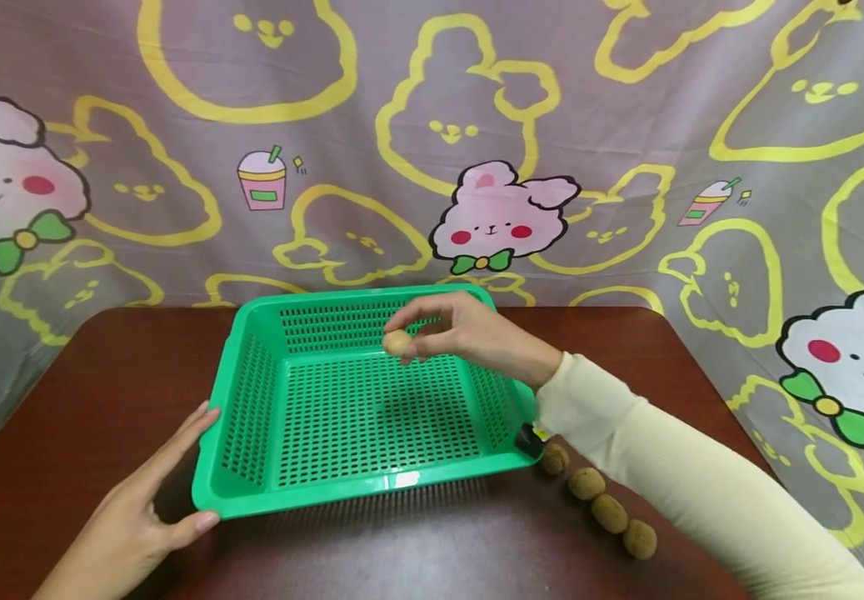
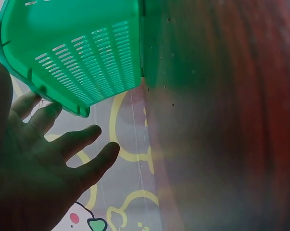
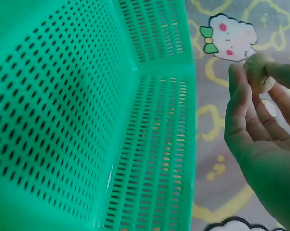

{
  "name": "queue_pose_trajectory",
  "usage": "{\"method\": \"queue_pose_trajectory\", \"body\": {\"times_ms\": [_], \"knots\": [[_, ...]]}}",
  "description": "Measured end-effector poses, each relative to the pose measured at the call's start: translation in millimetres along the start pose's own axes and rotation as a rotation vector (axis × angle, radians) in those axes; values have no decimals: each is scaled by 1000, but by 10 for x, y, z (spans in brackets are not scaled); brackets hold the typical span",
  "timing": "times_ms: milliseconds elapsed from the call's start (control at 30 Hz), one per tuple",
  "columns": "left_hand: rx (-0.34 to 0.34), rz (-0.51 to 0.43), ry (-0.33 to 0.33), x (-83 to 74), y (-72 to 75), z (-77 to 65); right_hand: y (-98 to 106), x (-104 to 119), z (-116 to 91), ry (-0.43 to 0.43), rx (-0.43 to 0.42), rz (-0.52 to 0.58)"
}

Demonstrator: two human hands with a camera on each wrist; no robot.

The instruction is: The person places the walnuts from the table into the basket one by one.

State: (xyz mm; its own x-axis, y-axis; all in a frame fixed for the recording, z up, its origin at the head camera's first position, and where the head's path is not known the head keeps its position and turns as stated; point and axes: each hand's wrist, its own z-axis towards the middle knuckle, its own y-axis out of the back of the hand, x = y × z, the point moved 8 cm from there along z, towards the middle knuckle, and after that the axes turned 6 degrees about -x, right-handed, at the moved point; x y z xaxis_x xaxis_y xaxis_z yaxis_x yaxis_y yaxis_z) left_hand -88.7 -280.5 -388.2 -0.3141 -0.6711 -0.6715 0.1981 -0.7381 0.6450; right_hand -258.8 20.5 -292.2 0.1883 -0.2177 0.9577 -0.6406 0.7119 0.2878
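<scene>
A green perforated plastic basket (image 1: 379, 417) sits on the table, its mesh floor and side walls showing. My right hand (image 1: 450, 329) is over the basket in the head view, pinching a walnut (image 1: 397, 342) between thumb and fingertips. The right wrist view shows the same walnut (image 3: 259, 73) between the thumb and fingers, beside the basket's wall (image 3: 154, 144). My left hand (image 1: 139, 500) is at the basket's left end, thumb by the near corner and fingertips at the rim. In the left wrist view its fingers (image 2: 80, 143) are spread, two of them away from the rim.
Several more walnuts (image 1: 609, 512) lie in a slanting row on the dark red table (image 1: 72, 392), right of the basket and beside the right sleeve (image 1: 664, 450). A small black object (image 1: 529, 440) shows at the basket's near right corner. Behind the table hangs a patterned cloth (image 1: 372, 150).
</scene>
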Motion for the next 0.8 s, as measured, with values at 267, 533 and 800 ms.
{"method": "queue_pose_trajectory", "body": {"times_ms": [267, 533, 800], "knots": [[-10, -4, -17, 0, -8, 14, -377, -113, 458, 14, 155, -13], [-21, -3, -35, -63, 7, 16, -914, -375, 698, -44, 308, -39], [-7, 25, 30, -5, 21, -6, -1358, -579, 745, -67, 447, -149]]}}
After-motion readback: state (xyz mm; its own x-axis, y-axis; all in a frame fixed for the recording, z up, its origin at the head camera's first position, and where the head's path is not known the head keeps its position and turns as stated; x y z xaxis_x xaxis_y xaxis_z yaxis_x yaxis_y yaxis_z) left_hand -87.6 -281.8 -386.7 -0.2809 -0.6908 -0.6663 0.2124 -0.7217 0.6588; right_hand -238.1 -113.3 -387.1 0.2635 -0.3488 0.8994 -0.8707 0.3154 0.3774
